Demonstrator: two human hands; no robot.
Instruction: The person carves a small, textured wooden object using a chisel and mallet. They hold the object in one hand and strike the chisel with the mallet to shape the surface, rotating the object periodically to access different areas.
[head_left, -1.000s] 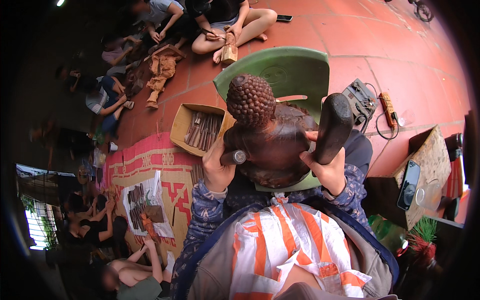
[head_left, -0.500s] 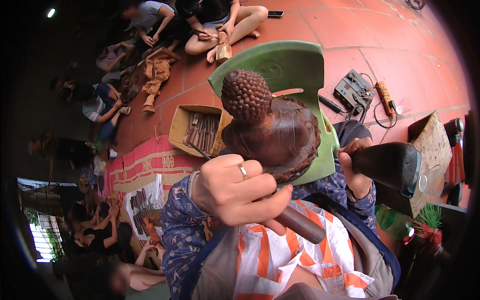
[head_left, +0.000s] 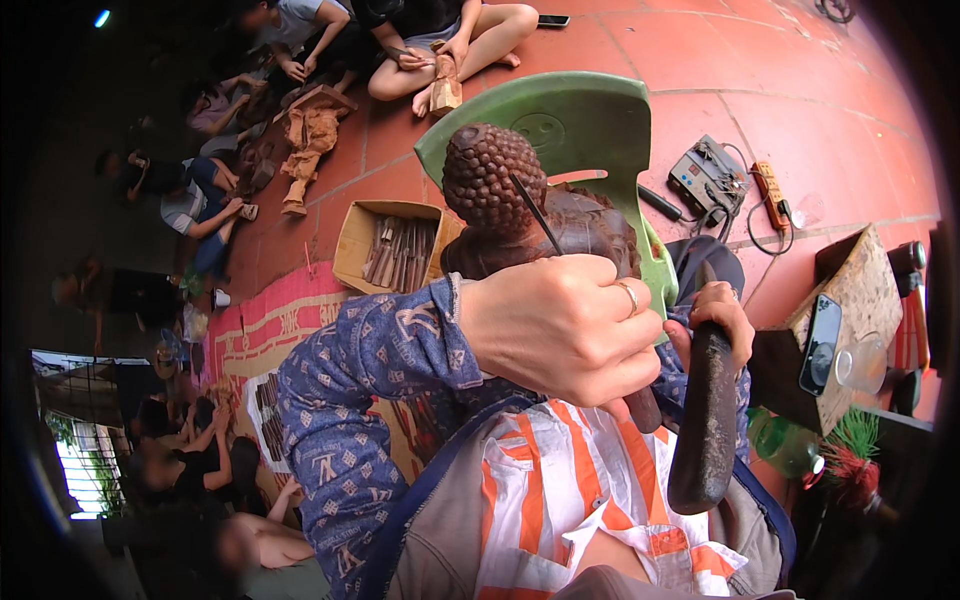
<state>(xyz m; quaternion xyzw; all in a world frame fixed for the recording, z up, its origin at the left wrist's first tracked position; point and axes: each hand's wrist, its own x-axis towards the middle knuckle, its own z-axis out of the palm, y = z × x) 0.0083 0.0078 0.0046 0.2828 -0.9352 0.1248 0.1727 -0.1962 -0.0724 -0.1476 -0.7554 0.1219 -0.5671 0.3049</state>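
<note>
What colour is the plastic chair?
The chair is green, seen best in the head view.

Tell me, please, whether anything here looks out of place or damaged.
Nothing looks clearly damaged. Only the phone at right seems oddly placed: it lies at the edge of the wooden stand, where it might slip off.
</note>
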